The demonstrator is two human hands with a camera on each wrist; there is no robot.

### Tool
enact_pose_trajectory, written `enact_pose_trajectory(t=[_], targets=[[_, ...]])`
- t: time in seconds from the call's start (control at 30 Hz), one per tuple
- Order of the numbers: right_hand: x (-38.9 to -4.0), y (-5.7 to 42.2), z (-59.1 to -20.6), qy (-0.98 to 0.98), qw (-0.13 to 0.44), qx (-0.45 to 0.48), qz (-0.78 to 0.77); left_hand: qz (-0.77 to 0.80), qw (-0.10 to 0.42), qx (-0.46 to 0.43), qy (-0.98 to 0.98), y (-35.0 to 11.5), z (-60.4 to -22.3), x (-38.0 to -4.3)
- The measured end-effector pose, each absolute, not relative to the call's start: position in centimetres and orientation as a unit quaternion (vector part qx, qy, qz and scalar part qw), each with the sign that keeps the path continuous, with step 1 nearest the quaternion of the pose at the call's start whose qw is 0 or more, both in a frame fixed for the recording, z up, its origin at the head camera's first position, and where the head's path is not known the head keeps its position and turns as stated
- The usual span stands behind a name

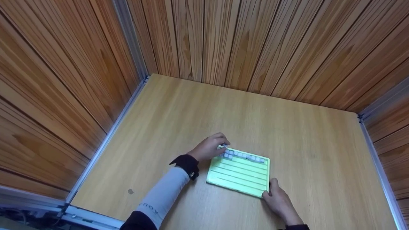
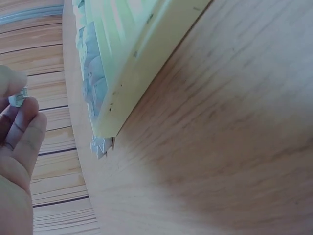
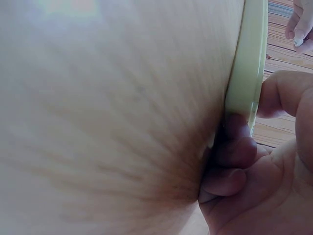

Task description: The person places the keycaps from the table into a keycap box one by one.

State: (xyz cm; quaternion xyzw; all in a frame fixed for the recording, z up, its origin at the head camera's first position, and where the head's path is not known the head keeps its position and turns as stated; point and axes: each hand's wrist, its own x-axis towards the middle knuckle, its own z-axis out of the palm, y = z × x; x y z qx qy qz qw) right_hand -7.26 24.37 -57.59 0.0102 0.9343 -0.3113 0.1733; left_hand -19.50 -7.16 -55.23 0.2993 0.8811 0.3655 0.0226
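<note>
A light green ridged tray (image 1: pixel 239 176) lies on the table, with small blue-grey keycaps (image 1: pixel 244 156) filling its far row and a few in the row below at the left. At the tray's far left corner, my left hand (image 1: pixel 209 147) pinches one small keycap (image 2: pixel 18 98) between thumb and fingers, raised above the tray in the left wrist view. My right hand (image 1: pixel 278 199) grips the near right corner of the tray, thumb on the rim and fingers curled at its underside. Part of the far row is hidden behind the left hand.
The light wood table (image 1: pixel 179 105) spreads around the tray. Wood-panelled walls (image 1: pixel 220 41) stand at the back and both sides, with metal rails (image 1: pixel 105 140) along the edges. A dark spot (image 1: pixel 130 191) marks the table at the left.
</note>
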Motion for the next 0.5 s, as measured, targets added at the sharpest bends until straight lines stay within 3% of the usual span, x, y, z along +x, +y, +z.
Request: enact_pose_trajectory(t=[0.5], targets=[[-7.34,24.5,-57.5,0.934,0.179,0.004,-0.31,0.36,0.025,0.305,0.881,-6.4,-54.94,-19.49]])
